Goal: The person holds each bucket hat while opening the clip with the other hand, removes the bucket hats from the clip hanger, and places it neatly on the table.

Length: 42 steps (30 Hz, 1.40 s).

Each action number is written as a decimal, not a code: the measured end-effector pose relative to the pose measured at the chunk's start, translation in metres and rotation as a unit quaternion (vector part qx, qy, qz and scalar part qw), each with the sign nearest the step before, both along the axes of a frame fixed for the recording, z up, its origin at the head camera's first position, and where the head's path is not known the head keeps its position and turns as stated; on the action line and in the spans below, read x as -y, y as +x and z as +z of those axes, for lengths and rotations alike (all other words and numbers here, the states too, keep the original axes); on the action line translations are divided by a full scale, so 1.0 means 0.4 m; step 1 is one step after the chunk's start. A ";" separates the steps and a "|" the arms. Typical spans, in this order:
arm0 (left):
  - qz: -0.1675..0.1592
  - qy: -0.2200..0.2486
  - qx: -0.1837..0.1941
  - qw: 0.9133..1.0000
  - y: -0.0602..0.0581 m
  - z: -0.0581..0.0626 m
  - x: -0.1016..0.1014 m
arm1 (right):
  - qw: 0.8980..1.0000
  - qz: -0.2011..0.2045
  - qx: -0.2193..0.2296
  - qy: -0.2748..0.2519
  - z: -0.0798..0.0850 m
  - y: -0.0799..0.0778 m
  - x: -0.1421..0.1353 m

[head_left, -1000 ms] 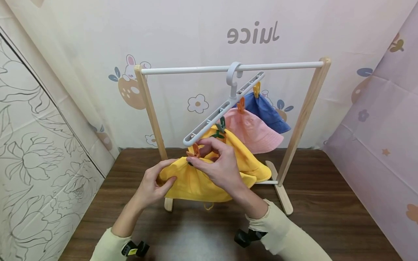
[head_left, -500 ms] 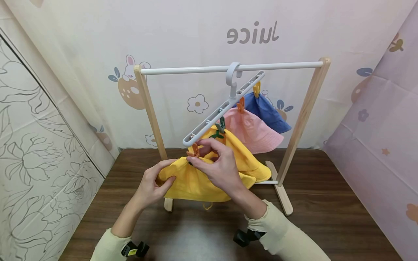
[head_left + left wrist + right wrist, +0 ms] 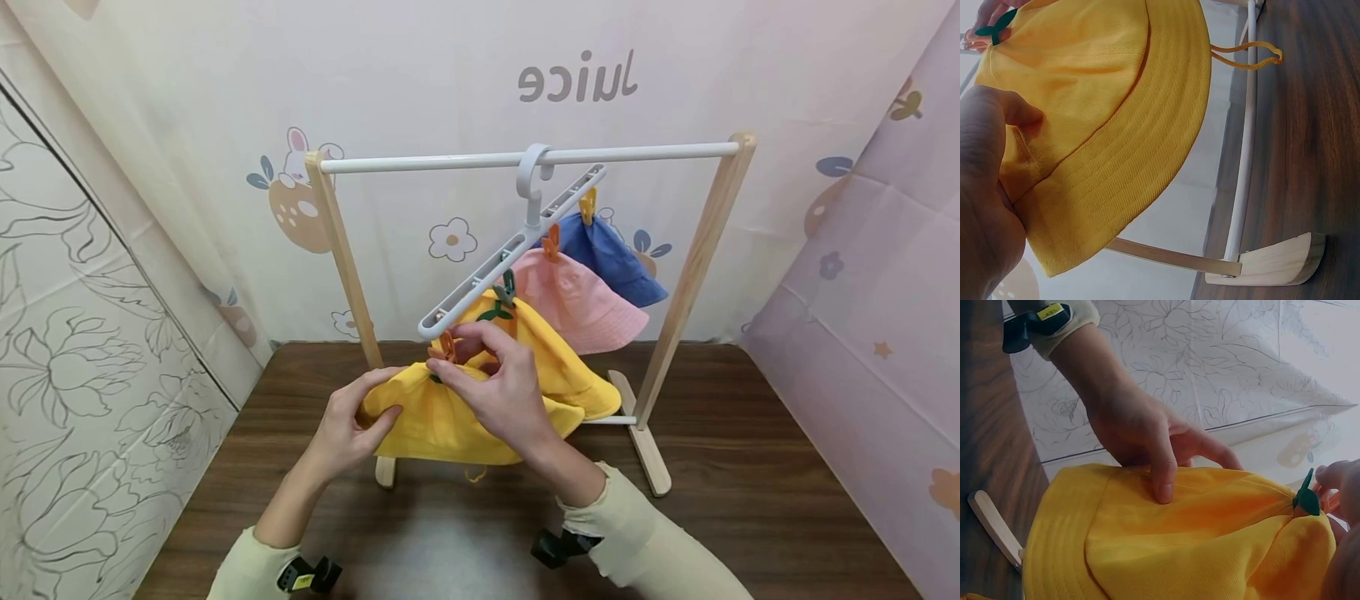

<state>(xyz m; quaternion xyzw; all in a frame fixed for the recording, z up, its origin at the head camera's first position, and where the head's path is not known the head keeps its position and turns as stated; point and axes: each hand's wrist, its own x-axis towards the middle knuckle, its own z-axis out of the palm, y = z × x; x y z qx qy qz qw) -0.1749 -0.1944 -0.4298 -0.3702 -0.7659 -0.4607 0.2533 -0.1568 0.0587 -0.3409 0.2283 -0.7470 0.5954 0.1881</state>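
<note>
A yellow bucket hat (image 3: 442, 421) with a green leaf tuft (image 3: 1307, 499) on its crown hangs at the near end of a pale grey hanger (image 3: 480, 283). My left hand (image 3: 348, 425) pinches the hat's left side, thumb on the outer cloth. At the crown, my right hand (image 3: 498, 387) pinches an orange clothespin (image 3: 444, 346) between thumb and fingers. That clothespin sits just under the hanger's tip, at the top of the hat. Behind it hangs a second yellow hat (image 3: 562, 362), held by a dark green clothespin (image 3: 507, 287).
Farther along the hanger hang a pink hat (image 3: 577, 300) and a blue hat (image 3: 618, 262), each on a clothespin. The hanger hooks over the white bar (image 3: 420, 162) of a wooden rack (image 3: 693, 275). The rack stands on a dark wooden table (image 3: 750, 467).
Both hands keep their hold on the hat and the clothespin. The whole head view has shifted very slightly; otherwise nothing visibly moves.
</note>
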 end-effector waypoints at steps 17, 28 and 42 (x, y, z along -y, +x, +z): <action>0.000 0.003 0.002 1.000 -0.002 0.002 -0.006 | 1.000 -0.006 -0.009 0.004 -0.003 -0.001 -0.002; 0.003 0.004 -0.001 1.000 -0.001 -0.001 -0.007 | 1.000 0.000 -0.010 -0.001 -0.007 -0.004 -0.003; 0.008 0.001 -0.015 1.000 -0.001 -0.011 -0.008 | 1.000 -0.005 -0.005 -0.004 -0.011 -0.007 -0.002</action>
